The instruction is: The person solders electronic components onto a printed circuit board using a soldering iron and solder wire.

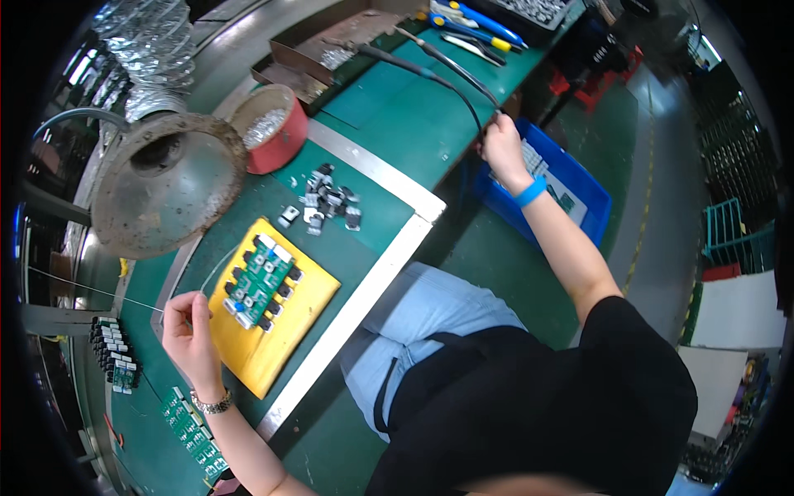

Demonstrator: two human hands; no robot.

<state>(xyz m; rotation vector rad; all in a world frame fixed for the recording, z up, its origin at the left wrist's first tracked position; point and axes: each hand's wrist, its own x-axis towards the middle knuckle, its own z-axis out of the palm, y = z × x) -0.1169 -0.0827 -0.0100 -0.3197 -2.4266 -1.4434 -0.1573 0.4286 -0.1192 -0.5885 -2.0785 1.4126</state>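
Two fingertips of my left hand (188,331) pinch thin solder wire (217,270) beside the green circuit board (263,283) on its yellow pad (285,339); my right hand (502,150) looks curled tight on a black cord (477,114) behind the soldering irons (397,62). From far off, I guess we're getting ready to solder, so next I need an iron and steady wire. Small black parts (329,201) lie near the board, and the big metal hood (198,186) could block my left side.

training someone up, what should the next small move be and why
Probably bring the soldering iron in the right hand to the circuit board on the yellow pad: the left hand pinches thin wire beside it, while the iron's tip is well away.
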